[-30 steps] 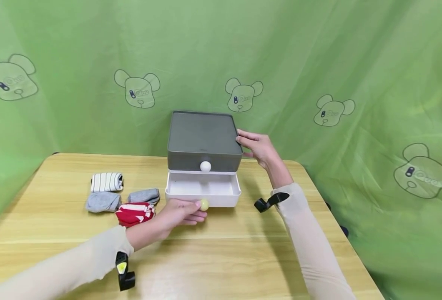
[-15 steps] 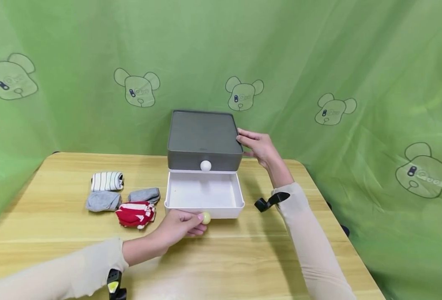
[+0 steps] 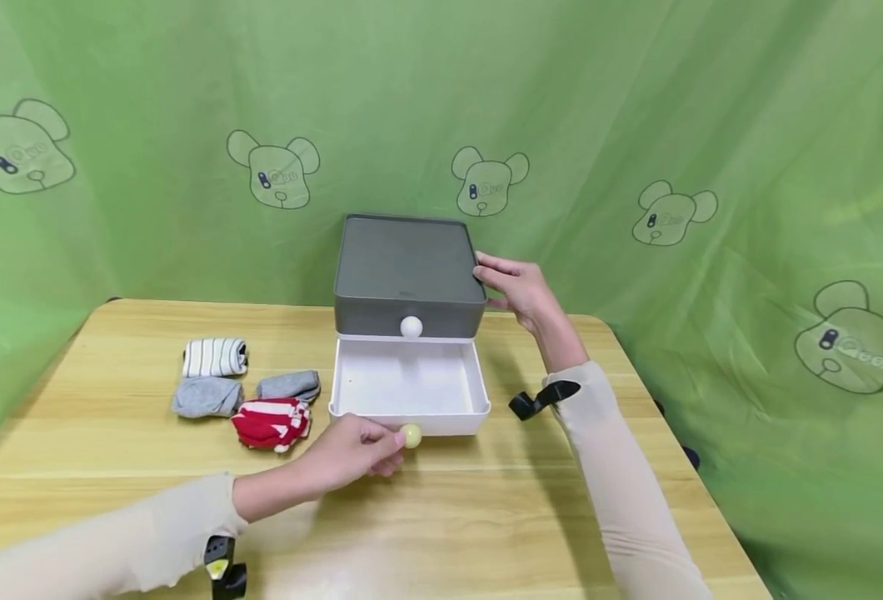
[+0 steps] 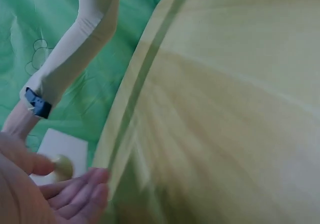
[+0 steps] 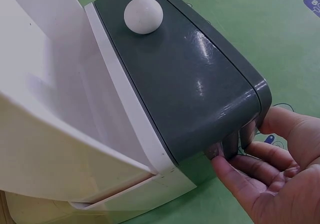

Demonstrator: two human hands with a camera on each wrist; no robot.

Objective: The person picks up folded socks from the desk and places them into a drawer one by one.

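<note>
A small two-drawer storage box, its dark grey upper part (image 3: 411,258) above a white lower drawer (image 3: 409,423), stands on the table. The lower drawer is pulled out and nothing lies in it. At its front, my left hand (image 3: 347,452) pinches the pale yellow round knob (image 3: 411,436) between thumb and fingers; in the left wrist view the knob (image 4: 63,167) sits beside the thumb. My right hand (image 3: 516,287) rests its fingertips on the box's right side. In the right wrist view those fingers (image 5: 240,181) press against the dark grey wall. The upper drawer, with its white knob (image 3: 411,327), is closed.
Left of the box lie rolled socks: a striped white one (image 3: 214,357), a grey one (image 3: 207,397), another grey one (image 3: 289,385) and a red-and-white one (image 3: 271,422). A green curtain (image 3: 381,108) hangs behind the wooden table (image 3: 441,517).
My left hand has drawn the lower drawer farther out toward me, mostly in the first half second. My right hand stays at the box's side.
</note>
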